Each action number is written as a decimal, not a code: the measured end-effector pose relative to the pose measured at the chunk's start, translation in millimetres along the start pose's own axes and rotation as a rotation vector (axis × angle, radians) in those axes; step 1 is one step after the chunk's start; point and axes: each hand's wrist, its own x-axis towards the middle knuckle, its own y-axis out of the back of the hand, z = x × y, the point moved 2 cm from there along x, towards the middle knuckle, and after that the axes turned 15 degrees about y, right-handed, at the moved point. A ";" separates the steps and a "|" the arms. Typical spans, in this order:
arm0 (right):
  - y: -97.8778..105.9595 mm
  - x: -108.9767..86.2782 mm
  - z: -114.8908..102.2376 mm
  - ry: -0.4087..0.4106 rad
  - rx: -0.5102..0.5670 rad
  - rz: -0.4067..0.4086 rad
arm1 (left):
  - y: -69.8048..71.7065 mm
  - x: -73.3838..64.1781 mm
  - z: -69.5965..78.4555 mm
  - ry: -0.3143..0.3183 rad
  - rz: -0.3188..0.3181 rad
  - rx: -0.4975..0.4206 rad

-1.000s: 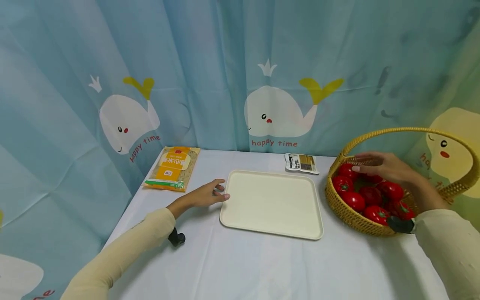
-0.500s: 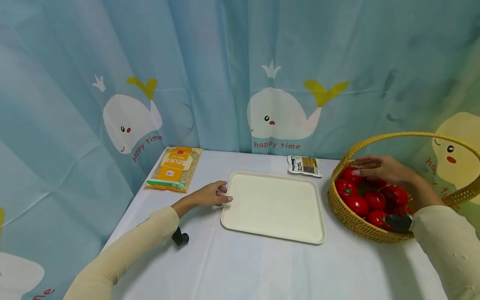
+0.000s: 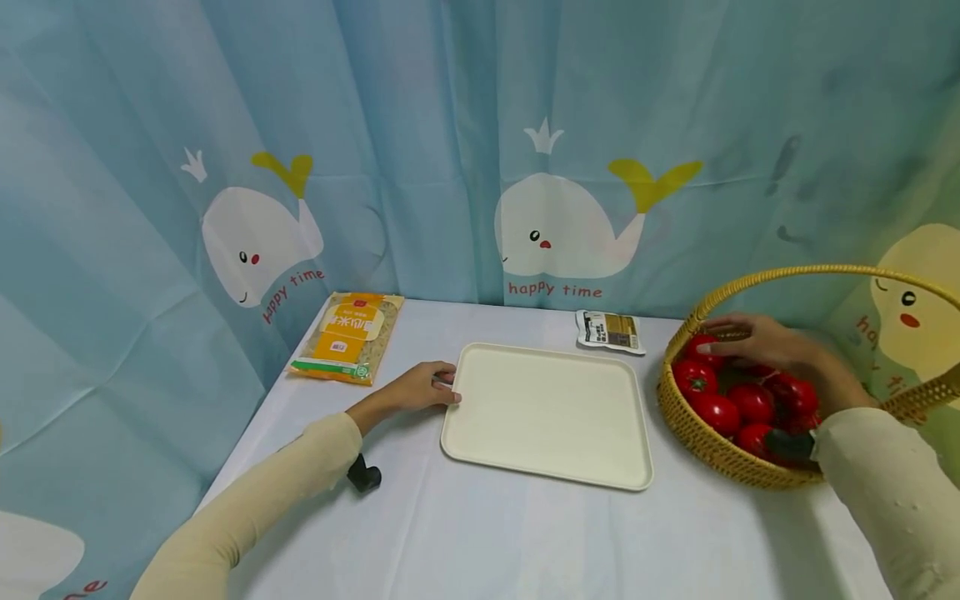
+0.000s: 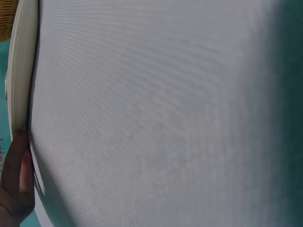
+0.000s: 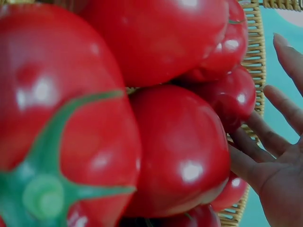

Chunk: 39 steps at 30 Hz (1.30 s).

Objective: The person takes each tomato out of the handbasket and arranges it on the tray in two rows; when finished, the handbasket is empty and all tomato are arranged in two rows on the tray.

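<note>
A cream rectangular tray [image 3: 551,417] lies flat on the white-covered table in the head view. My left hand [image 3: 422,387] holds its left rim, thumb at the edge. In the left wrist view, fingers [image 4: 16,161] meet the tray's pale side [image 4: 23,71]. At the right stands a wicker basket [image 3: 701,437] with a tall arched handle, filled with several glossy red tomatoes [image 3: 716,412]. My right hand [image 3: 772,343] reaches over the basket's back, thumb over a tomato [image 3: 701,343]. The right wrist view shows its fingers [image 5: 267,135] spread beside the tomatoes [image 5: 180,151].
An orange-and-clear bag of grain [image 3: 348,337] lies at the back left. Behind the tray is a small white-and-brown packet [image 3: 610,332]. A blue curtain [image 3: 420,150] printed with whales hangs along the table's back. The basket handle [image 3: 810,271] arches above my right hand.
The left hand's fingers have closed in on the tray's rim. My right hand has dipped slightly lower into the basket. The head view has shifted a little.
</note>
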 end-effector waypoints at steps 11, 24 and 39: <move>-1.7 0.6 4.2 -0.004 -0.012 -0.011 | -3.0 0.3 -0.6 0.000 -0.003 -0.084; 1.2 2.6 9.5 0.025 -0.145 -0.009 | -3.0 3.9 -3.2 0.006 0.010 -0.086; -0.4 6.8 12.3 0.036 -0.207 -0.007 | -3.5 0.6 -1.1 0.015 0.020 -0.068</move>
